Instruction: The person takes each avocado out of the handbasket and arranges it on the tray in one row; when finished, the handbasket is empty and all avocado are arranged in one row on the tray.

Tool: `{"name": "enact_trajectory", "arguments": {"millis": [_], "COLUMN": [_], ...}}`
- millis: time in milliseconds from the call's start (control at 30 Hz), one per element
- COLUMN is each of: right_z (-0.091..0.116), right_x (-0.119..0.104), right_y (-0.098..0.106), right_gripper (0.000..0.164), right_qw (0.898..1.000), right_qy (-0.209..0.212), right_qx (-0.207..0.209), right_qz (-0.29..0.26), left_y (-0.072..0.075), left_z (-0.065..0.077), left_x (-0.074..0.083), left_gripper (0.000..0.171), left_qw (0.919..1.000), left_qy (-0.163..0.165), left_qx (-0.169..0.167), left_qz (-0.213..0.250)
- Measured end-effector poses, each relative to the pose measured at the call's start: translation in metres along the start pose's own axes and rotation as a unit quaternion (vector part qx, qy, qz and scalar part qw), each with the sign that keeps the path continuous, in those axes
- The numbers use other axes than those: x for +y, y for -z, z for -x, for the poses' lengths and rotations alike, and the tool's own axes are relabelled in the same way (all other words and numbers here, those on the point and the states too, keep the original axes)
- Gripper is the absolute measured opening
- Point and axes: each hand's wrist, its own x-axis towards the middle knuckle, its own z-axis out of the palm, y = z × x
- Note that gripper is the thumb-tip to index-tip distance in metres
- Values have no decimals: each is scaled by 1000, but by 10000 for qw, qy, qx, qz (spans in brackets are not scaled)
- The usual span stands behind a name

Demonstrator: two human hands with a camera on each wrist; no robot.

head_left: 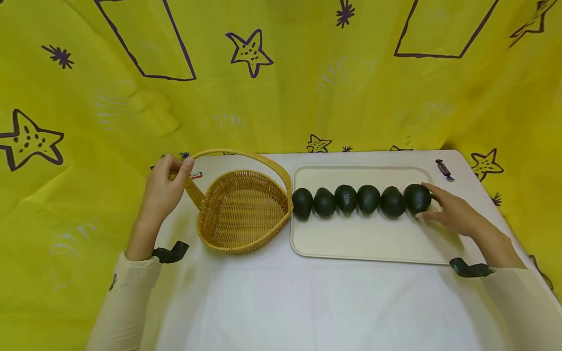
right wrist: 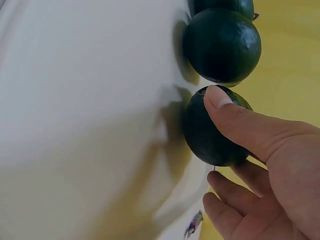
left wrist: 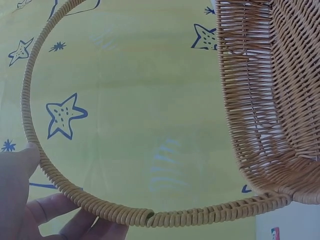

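Observation:
My left hand (head_left: 166, 187) grips the arched handle of a woven wicker basket (head_left: 246, 209); in the left wrist view, the thumb and fingers lie around the wrapped handle (left wrist: 125, 214). Nothing lies inside the basket. To its right, a row of several dark green avocados (head_left: 346, 199) runs along the middle of a cream tray (head_left: 373, 243). At the row's right end, my right hand (head_left: 454, 209) holds the last avocado (head_left: 417, 198) between thumb and fingers. In the right wrist view, the thumb presses on that avocado (right wrist: 212, 132), beside a neighbouring one (right wrist: 222, 45).
A small wrapped candy (head_left: 445, 170) lies behind the tray's right corner. Another small red, white and dark wrapper (head_left: 196, 175) shows behind the basket handle. The white table (head_left: 307, 302) backs onto a yellow patterned cloth (head_left: 281, 107). The basket's right rim meets the tray's left edge.

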Motion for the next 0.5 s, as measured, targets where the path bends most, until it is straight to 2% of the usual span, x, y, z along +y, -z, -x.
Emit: {"name": "enact_trajectory", "arguments": {"millis": [200,500], "right_z": [1,1], "right_x": [-5,-8], "right_y": [1,1], "right_gripper": [102,101], "right_qw": [9998,9997], "right_qy": [31,63], "right_qx": [-152,-172], "right_qz": [79,143], "left_y": [1,6], "left_z": [-1,-3], "left_x": [0,0], "left_gripper": [46,50], "left_qw": [10000,9995], "left_qy": [-36,-3], "left_qx": [-61,-318], "left_qz": [-29,-50]}}
